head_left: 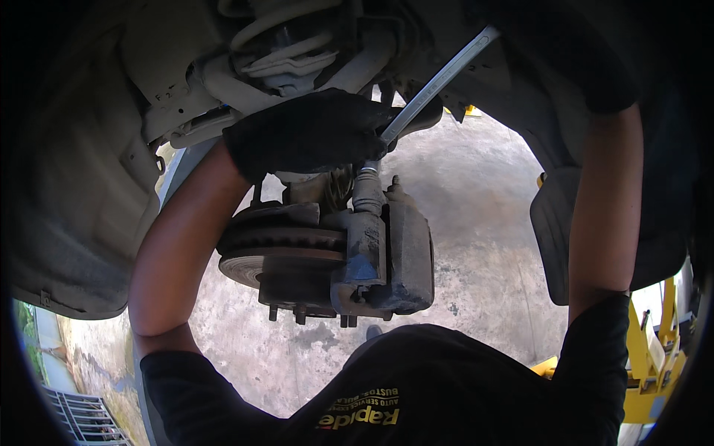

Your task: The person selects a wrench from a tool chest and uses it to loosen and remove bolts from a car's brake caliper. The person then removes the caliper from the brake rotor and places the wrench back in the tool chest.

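Observation:
My left hand [316, 132], in a black glove, is closed around the lower end of a long silver wrench [440, 84]. That end of the wrench meets a bolt at the top of the brake caliper [409, 256], just below my fingers. The wrench slants up to the right, where its far end disappears into the dark glove of my right hand [561, 56]. Deep shadow hides most of the right fingers. Beside the caliper, the worn brake disc [282, 249] lies level, with several wheel studs [300, 315] pointing down from its hub.
A coil spring [286, 37] and suspension arms [230, 83] hang above my left hand. The wheel-arch liner [71, 193] curves along the left, and a dark flap [556, 234] hangs at right. Yellow lift parts [647, 398] stand at lower right. Stained concrete floor [483, 208] lies beneath.

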`<state>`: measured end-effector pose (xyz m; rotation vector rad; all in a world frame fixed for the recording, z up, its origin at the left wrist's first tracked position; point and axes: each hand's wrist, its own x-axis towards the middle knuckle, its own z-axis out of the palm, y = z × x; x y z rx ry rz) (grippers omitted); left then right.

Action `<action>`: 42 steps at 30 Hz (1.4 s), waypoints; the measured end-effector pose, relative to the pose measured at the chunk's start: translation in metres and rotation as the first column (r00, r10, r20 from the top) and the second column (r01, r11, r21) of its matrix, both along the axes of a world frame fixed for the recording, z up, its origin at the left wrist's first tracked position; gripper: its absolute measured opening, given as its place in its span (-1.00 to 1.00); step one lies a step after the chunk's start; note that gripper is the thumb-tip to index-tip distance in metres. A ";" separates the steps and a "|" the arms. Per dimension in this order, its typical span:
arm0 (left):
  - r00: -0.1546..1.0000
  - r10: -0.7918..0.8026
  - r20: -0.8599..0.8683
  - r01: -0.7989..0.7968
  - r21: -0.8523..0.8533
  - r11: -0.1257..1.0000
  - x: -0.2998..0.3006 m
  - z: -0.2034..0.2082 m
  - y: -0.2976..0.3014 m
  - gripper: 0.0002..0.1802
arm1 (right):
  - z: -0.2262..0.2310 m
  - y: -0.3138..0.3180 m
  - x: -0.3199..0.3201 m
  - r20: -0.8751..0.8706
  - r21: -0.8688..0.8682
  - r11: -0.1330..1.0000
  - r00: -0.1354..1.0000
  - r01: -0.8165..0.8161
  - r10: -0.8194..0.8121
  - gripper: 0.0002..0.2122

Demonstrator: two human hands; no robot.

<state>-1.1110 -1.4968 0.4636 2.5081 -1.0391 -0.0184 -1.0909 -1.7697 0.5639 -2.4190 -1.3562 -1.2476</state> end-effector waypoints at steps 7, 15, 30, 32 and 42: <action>0.994 -0.055 0.092 0.050 0.058 0.997 0.003 0.001 0.004 -0.64 | 0.067 0.059 0.029 0.049 -0.422 0.888 0.983 0.182 -0.178 -0.74; 0.994 -0.041 0.096 0.036 0.054 0.998 0.003 -0.001 0.004 -0.72 | 0.022 0.048 0.047 0.042 -0.627 0.706 0.920 0.328 -0.391 -0.77; 0.984 -0.015 0.180 0.004 0.064 0.998 0.003 -0.007 0.006 -0.74 | 0.029 0.049 0.027 -0.009 -0.667 0.684 0.915 0.296 -0.404 -0.81; 0.990 -0.032 0.134 0.024 0.063 0.998 0.010 -0.010 0.007 -0.73 | 0.030 0.046 0.026 0.002 -0.666 0.686 0.920 0.293 -0.392 -0.81; 0.900 -0.265 0.347 0.241 0.111 0.964 0.025 -0.016 0.024 -0.63 | 0.014 0.038 0.033 -0.030 -0.667 0.689 0.913 0.285 -0.407 -0.81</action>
